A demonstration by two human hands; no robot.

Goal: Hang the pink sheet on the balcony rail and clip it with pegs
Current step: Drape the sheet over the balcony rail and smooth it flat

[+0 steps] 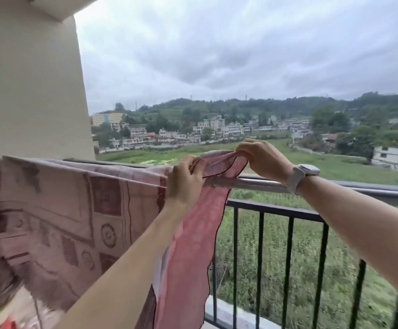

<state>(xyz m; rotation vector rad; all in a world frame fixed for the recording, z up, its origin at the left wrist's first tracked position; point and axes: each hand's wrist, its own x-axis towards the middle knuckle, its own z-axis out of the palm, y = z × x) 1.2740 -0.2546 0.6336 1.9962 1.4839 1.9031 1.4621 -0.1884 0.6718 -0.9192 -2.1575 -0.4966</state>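
Draping over the balcony rail point(335, 185), the pink sheet point(74, 205) runs leftward along it from both hands. Left hand point(183, 184) grips the bunched top edge at the rail; right hand point(259, 157) pinches the free corner, lifted just above bare rail further right. No pegs visible.

Both forearms are bare, with no sleeves in view. The left hand point(185, 180) carries no ring or band. Behind the fingers of the right hand point(262, 160), at the wrist, sits a watch point(308, 170): white strap, pale rounded-rectangular case.
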